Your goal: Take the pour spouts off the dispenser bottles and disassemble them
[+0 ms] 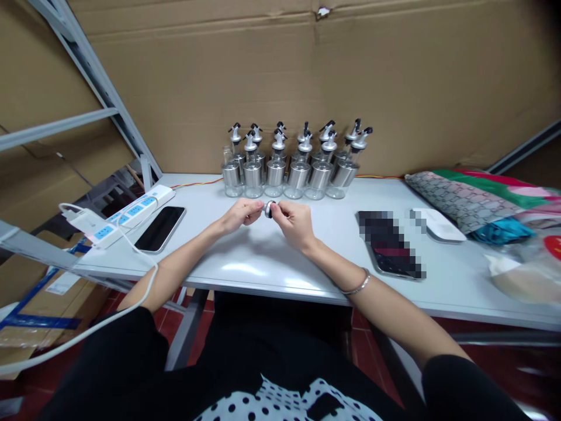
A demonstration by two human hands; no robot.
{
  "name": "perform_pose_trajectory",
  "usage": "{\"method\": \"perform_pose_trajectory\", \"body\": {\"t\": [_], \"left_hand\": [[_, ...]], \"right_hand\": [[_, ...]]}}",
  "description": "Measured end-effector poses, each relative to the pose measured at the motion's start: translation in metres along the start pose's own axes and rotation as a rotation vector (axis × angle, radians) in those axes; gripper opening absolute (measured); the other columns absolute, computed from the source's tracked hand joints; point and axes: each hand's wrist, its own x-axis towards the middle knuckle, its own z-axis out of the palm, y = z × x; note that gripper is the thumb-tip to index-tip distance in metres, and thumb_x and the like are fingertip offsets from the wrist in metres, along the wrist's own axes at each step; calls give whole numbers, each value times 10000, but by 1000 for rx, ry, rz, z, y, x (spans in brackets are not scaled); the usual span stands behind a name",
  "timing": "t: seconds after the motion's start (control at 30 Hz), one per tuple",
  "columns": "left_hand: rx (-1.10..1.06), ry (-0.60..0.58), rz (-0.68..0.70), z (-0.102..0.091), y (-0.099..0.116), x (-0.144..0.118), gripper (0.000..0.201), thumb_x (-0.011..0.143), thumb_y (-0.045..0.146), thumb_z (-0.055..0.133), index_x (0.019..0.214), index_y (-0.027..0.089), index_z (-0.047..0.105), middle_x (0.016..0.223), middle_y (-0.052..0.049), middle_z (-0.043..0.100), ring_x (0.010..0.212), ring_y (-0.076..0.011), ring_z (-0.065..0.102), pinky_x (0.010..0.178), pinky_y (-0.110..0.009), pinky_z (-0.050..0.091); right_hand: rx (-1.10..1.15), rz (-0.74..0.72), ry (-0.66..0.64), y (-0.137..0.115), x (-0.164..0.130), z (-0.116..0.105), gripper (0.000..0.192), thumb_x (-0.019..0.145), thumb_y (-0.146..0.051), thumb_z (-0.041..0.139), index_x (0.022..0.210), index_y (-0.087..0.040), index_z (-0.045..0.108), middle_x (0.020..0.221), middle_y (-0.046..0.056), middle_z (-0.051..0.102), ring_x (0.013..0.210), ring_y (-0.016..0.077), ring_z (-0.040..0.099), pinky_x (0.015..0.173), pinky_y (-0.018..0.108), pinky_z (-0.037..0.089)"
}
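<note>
Pinching a crosswise spout (269, 209), left hand (241, 215) and right hand (294, 221), both closed, sit front-right of the spoutless bottle (232, 175), left nearer it.

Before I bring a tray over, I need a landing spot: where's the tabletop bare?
The tabletop is bare between the right hand and the pixelated dark device, between the left hand and the black-screened phone, and along the front between the forearms. Crowded: the back middle, lined with bottles, and the right end, holding bags.
</note>
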Motion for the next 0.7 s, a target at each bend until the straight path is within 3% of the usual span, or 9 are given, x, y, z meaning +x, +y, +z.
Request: {"method": "perform_pose_trajectory", "body": {"t": [0.27,0.43,0.7], "left_hand": [[-43,-50,-85,-12,-6,3,646,688,708,599,480,194,268,440,71,213,406,-28,179,403,-213,104],[-132,-89,-131,-17,-10,2,647,739,676,588,500,202,218,444,84,171,388,-19,158,398,-195,92],[-252,-101,-154,-16,-13,0,642,743,672,577,495,208,209,406,85,159,379,-33,158,408,-197,104]], "right_hand": [[-305,-322,-144,19,7,-5,507,963,-512,300,623,-200,509,563,22,526,546,142,441,624,295,331],[-470,-560,-214,25,13,-12,407,971,-445,353,776,-170,582,736,79,620,695,185,525,693,320,366],[-462,-631,-177,24,16,-16,263,973,-330,402,968,-151,595,933,116,657,904,215,568,773,349,400]]}}
